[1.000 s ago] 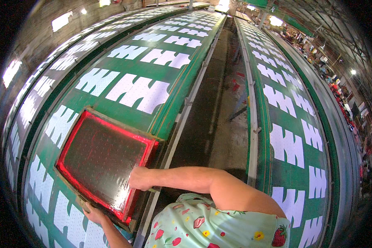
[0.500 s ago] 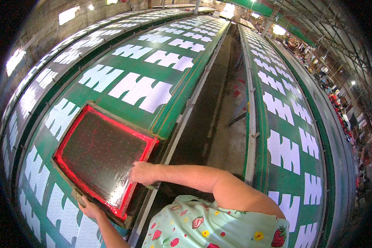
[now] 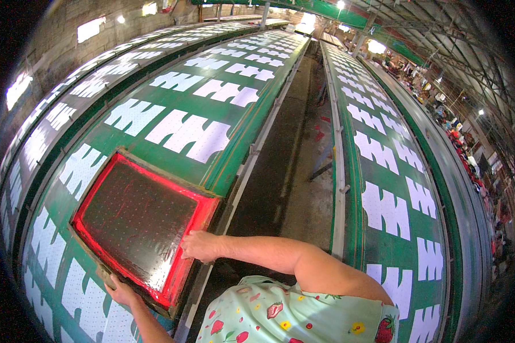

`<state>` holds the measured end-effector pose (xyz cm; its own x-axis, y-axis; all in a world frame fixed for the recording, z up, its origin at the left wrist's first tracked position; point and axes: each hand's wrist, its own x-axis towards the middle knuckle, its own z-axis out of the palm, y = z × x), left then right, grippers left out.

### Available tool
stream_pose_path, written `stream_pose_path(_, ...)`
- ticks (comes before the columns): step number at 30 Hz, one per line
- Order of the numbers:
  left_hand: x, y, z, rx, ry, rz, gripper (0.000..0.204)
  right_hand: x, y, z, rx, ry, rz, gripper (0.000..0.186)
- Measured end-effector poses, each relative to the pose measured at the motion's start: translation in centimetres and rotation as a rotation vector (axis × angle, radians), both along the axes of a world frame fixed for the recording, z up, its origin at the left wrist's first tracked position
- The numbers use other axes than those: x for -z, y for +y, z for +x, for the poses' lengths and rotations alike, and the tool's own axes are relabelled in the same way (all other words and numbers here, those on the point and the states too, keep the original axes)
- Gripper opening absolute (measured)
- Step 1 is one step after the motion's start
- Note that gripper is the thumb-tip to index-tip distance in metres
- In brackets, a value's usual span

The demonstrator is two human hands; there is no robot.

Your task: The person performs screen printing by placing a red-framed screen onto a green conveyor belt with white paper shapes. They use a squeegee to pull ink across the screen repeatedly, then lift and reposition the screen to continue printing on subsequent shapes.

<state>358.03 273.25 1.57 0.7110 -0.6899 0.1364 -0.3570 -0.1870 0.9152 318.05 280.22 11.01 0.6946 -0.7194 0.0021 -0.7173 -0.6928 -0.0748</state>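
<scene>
A screen-printing frame (image 3: 133,212) with a dark mesh and a bright red border lies over the green table on my left. White dots show through its mesh. My left hand (image 3: 122,290) is closed on the frame's near left edge, beside a worn wooden piece. At the right side, my right hand (image 3: 200,246) is closed, its fingers bent against the red border; what lies under them is hidden. White dotted cut pieces (image 3: 191,136) with notched edges lie in rows on the table beyond the frame, and more lie to its left.
A metal rail (image 3: 247,171) edges the green table. A dark aisle (image 3: 294,188) runs between it and a second long table (image 3: 349,171) on the right, which also bears white pieces. Another long table stands at the far left. Coloured items are heaped at the far right.
The view has shifted a little, so the tables sit further left. More of the frame's red right border shows now. Both hands keep their places on the frame.
</scene>
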Motion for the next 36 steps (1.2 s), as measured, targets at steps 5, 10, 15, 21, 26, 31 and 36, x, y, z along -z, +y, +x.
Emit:
stream_pose_path(5, -0.3, -0.1, -0.3, -0.011, 0.059, -0.020, 0.072, -0.6, 0.2, -0.1, -0.002, 0.002, 0.034, 0.026)
stream_pose_path(10, -0.2, -0.3, -0.3, -0.022, 0.033, -0.018, 0.073, -0.8, 0.5, 0.2, 0.003, 0.005, 0.026, 0.025)
stream_pose_path(15, 0.2, -0.4, 0.2, -0.010, 0.055, -0.013, 0.074, -0.3, 0.1, 0.8, 0.037, -0.008, 0.017, 0.021)
stream_pose_path(21, -0.3, -0.1, -0.3, 0.000, 0.148, -0.038, 0.074, -0.6, -0.5, 1.2, 0.056, 0.029, 0.051, 0.022)
stream_pose_path(26, -0.7, 0.1, -0.4, 0.041, 0.085, -0.035, 0.072, -0.7, -0.8, 1.4, 0.055, 0.065, 0.088, 0.024)
stream_pose_path(31, -1.0, 0.1, -0.9, 0.053, 0.218, -0.134, 0.069, 0.0, -0.4, 0.8, 0.021, 0.001, 0.061, 0.022)
stream_pose_path(36, -1.4, 0.2, -1.2, -0.006, 0.138, -0.067, 0.066, -0.6, -0.3, 0.2, 0.010, -0.072, 0.207, 0.038)
